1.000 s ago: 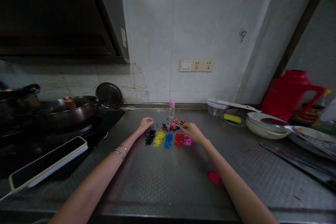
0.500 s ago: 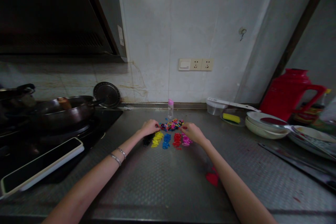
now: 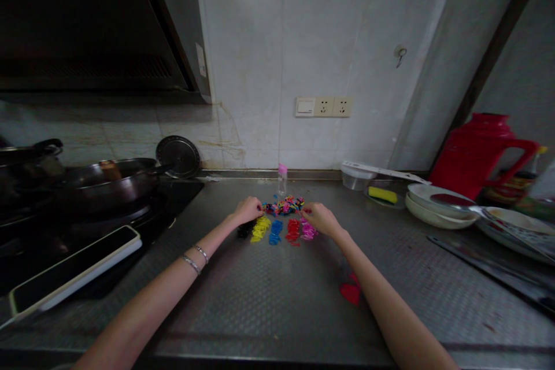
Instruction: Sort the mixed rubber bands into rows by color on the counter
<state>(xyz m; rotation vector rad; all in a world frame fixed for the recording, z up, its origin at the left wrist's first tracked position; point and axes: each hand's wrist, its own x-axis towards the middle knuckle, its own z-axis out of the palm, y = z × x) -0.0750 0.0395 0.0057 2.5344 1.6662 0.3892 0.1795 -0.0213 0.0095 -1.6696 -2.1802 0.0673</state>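
A mixed heap of small coloured bands (image 3: 284, 206) lies on the steel counter (image 3: 277, 295). In front of it sit sorted piles: black (image 3: 243, 230), yellow (image 3: 259, 228), blue (image 3: 274, 231), red (image 3: 293, 229) and pink (image 3: 308, 231). My left hand (image 3: 248, 210) rests at the heap's left end, above the black pile, fingers curled in a pinch. My right hand (image 3: 318, 218) is at the heap's right end, over the pink pile, fingers also pinched. What either hand holds is too small to see.
A small pink-capped bottle (image 3: 282, 179) stands behind the heap. A wok (image 3: 104, 182) and a phone (image 3: 73, 274) are on the stove at left. Bowls (image 3: 437, 208), a sponge (image 3: 383, 195) and a red jug (image 3: 479, 153) are at right. A red item (image 3: 350, 293) lies near my right forearm.
My left hand moved right from beside the black pile to the left end of the mixed heap. My right hand stayed at the heap's right end.
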